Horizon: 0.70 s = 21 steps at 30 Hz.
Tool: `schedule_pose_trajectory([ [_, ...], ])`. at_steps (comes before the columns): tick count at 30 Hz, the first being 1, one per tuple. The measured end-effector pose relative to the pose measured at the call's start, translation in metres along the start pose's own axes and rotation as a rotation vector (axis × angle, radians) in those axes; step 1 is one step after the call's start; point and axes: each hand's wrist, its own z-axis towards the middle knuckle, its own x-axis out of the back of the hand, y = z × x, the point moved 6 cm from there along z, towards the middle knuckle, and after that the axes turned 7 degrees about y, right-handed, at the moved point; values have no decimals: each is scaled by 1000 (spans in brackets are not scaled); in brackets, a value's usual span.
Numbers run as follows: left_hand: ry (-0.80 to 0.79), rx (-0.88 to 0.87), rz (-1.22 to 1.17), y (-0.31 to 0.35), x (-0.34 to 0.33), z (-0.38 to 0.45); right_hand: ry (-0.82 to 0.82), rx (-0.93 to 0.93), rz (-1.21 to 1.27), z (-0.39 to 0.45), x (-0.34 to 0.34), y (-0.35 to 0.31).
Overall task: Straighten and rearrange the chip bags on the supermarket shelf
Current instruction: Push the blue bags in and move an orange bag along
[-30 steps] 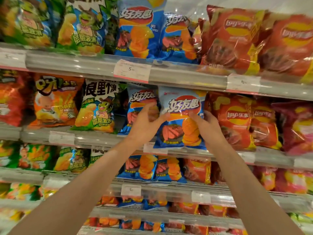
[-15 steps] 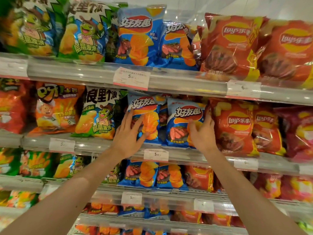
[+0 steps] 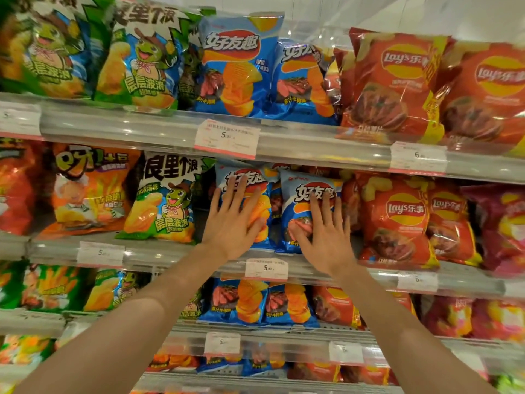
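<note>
We see two blue chip bags upright side by side on the second shelf rail (image 3: pixel 181 255). Left hand (image 3: pixel 230 223) lies flat, fingers straight and spread, on the left blue bag (image 3: pixel 260 206). Right hand (image 3: pixel 326 234) presses flat, fingers straight, on the right blue bag (image 3: pixel 298 200). Red Lay's bag (image 3: pixel 397 220) sits just beside it

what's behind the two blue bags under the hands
Between the left blue bag and right blue bag, another blue bag shows behind. Anything deeper is covered.
</note>
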Motion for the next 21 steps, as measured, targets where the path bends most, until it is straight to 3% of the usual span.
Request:
schedule_pose_trajectory([
  [21, -84, 19, 11, 0, -3, 9, -52, -48, -2, 2, -5, -1],
])
